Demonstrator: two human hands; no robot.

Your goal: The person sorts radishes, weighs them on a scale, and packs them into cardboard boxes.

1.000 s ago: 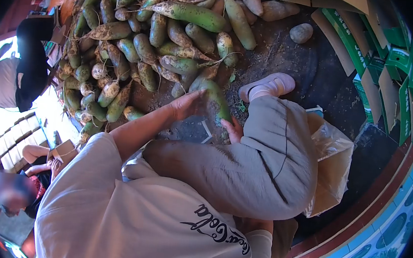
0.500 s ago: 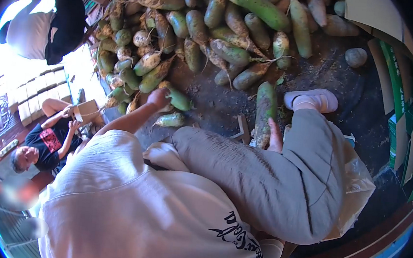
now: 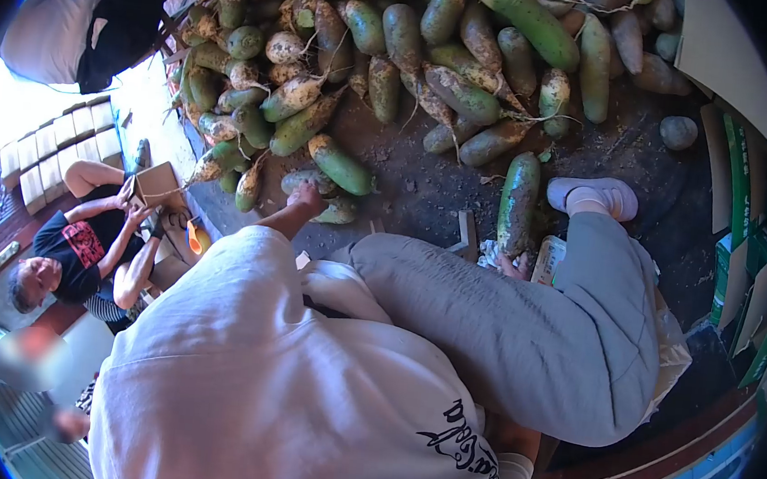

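My left hand [image 3: 308,200] reaches down at the edge of the pile, its fingers closed on a dirt-covered radish [image 3: 305,180]. Just above lies a larger green radish [image 3: 341,165], and another radish [image 3: 338,211] is beside my wrist. Beyond my bent knee, my right hand [image 3: 514,266] is partly hidden by my trouser leg. It grips the lower end of a long green radish [image 3: 518,201], which points away from me. Crumpled white material [image 3: 492,252] touches that end, beside a small printed packet [image 3: 548,258].
A big radish pile [image 3: 401,36] covers the dark floor ahead. A round radish [image 3: 678,133] lies at the right, near green-and-brown cardboard [image 3: 740,189]. My shod foot [image 3: 608,198] rests on the floor. At the left, a seated person [image 3: 81,254] handles a cardboard box [image 3: 158,185].
The view has shifted. My left hand has moved off the larger green radish and down onto the dirt-covered one. My right fingers, stretched beside the long radish before, are now at its lower end.
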